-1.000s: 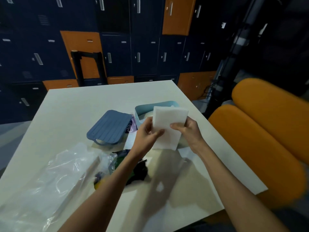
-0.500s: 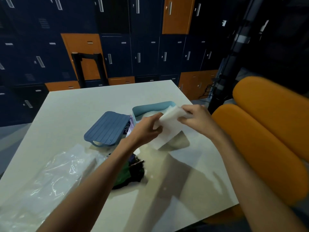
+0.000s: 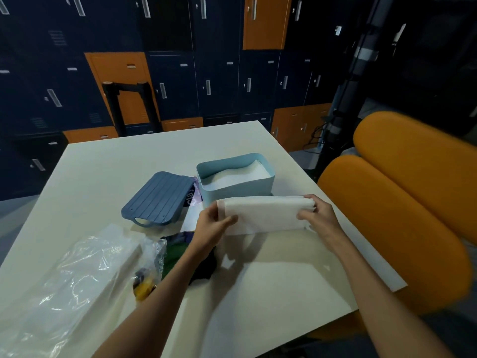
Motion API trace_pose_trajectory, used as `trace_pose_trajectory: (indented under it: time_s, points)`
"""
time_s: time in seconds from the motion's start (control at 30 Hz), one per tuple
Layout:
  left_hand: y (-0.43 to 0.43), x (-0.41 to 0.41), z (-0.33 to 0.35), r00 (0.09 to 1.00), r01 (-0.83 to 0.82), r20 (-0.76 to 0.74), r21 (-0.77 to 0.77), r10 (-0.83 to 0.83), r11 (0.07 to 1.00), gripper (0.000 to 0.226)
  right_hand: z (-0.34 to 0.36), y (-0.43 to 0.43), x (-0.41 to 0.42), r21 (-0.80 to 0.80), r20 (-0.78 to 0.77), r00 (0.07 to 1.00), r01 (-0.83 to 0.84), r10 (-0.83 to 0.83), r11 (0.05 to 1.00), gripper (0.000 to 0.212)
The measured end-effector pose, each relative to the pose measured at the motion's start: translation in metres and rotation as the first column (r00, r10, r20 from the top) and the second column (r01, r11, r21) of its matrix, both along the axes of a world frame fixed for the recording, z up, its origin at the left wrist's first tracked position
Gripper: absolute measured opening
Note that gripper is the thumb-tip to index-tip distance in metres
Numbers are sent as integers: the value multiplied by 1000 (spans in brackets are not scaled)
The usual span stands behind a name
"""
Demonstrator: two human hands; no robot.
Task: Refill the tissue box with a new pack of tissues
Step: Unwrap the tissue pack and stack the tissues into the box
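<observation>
the person has a stack of white tissues (image 3: 263,214) stretched lengthwise between both hands, held in the air just in front of the pale blue tissue box (image 3: 236,183) on the table (image 3: 108,166). the left hand (image 3: 210,229) pinches one short end, thumb on top and fingers tucked under; the right hand (image 3: 318,215) closes round the other end the same way, so both are shut on the stack, neither wide. the box stands open and seems to have white tissue lying in it already, dipping low on its left side. its dark blue ribbed lid (image 3: 157,198) lies off to the left, one end propped on a purple-printed wrapper (image 3: 193,196) that pokes out between lid and box. a crumpled clear plastic bag (image 3: 69,277) sits at the near left of the table. to my eye the step in hand is lowering this stack into the box, and doing it well means keeping the stack level and lined up with the long side — both ends going down together so the sheets don't fan out or catch on the rim. a light, even pinch should do; squeeze harder and the stack will buckle in the middle. the lid has not gone back on yet.
</observation>
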State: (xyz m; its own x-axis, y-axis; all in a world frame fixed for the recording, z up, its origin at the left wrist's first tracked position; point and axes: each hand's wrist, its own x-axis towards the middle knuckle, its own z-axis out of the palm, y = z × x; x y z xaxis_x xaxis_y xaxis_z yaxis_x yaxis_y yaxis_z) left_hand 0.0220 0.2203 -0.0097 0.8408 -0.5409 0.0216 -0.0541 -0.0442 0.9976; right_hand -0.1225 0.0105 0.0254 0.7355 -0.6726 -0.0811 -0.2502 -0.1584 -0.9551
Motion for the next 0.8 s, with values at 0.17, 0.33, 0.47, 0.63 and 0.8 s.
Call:
trace_pose_trajectory:
  time_s: [0.17, 0.33, 0.47, 0.63, 0.8]
  points:
    - [-7, -7, -1, 1000, -13, 1, -21, 13, 1000, 42, -3, 5, 1, 52, 27, 1000, 6, -7, 999, 43]
    - [-10, -8, 6, 999, -31, -7, 10, 31, 999, 33, -12, 5, 3, 54, 37, 998, 43, -45, 998, 40]
    - [-10, -9, 5, 999, -40, 23, 34, 39, 999, 29, -16, 2, 3, 67, 58, 996, 61, -65, 996, 35]
    - [-12, -14, -1, 996, -14, 84, 33, 12, 999, 33, -18, 2, 9, 54, 47, 997, 65, -67, 996, 35]
    - [-17, -12, -3, 990, -37, 136, 16, 35, 999, 42, -16, 2, 15, 68, 63, 992, 106, -110, 992, 32]
